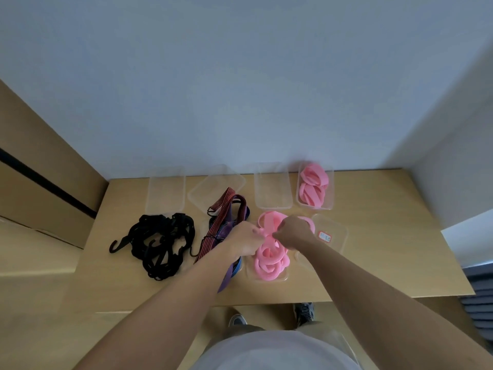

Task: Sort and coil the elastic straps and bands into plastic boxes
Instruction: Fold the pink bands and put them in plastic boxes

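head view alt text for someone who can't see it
The left hand and right hand grip a pink band over a clear box of coiled pink bands on a wooden table. A far box holds more; black hooked cords and striped straps lie loose at left.

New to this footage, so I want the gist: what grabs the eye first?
The left hand and right hand meet mid-table, both pinching a bright pink band above a clear box of pink coils. Left of them sprawls a tangled heap of black hooked straps; in the back row, the rightmost box already holds pink bands.
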The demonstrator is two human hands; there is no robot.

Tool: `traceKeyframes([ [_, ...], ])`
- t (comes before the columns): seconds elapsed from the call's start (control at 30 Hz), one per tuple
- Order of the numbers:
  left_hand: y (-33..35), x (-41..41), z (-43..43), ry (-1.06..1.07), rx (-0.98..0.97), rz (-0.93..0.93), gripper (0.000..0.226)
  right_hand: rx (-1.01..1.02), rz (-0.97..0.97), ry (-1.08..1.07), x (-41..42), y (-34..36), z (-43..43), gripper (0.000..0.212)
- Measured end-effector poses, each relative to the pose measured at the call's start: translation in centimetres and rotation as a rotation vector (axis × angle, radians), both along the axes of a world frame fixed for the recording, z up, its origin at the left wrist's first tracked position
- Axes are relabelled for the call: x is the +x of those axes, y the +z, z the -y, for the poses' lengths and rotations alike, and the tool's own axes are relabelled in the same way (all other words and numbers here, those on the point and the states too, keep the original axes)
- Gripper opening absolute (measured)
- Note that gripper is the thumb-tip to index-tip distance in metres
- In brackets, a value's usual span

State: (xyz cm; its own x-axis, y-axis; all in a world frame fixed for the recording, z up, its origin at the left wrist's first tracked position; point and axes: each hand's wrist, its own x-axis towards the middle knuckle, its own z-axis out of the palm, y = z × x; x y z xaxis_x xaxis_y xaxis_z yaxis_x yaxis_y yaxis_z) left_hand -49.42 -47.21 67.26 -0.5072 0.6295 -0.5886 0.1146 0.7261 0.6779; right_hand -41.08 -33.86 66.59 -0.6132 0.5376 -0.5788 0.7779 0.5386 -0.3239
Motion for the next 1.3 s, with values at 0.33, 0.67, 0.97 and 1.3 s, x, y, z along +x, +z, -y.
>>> traceKeyframes([
  [0.33, 0.0, -0.5, -0.9, 0.265, 0.100, 0.228, 0.022, -0.298, -0.236, -0.324, 0.4, -0.3, -1.0, 0.016],
  [0.67, 3.7, -1.5, -2.0, 0.230, 0.310, 0.271, 0.017, -0.868, -0.593, -0.429, 2.2, 4.3, -3.3, 0.017],
  [0.97, 8.5, -2.0, -2.9, 0.112, 0.503, 0.194, 0.011, -0.889, -0.786, -0.380, 3.4, 8.0, -4.6, 0.015],
  [1.3, 11.4, -1.5, -2.4, 0.030, 0.572, 0.062, 0.005, -0.810, -0.869, -0.270, 4.6, 11.6, -3.9, 0.016],
])
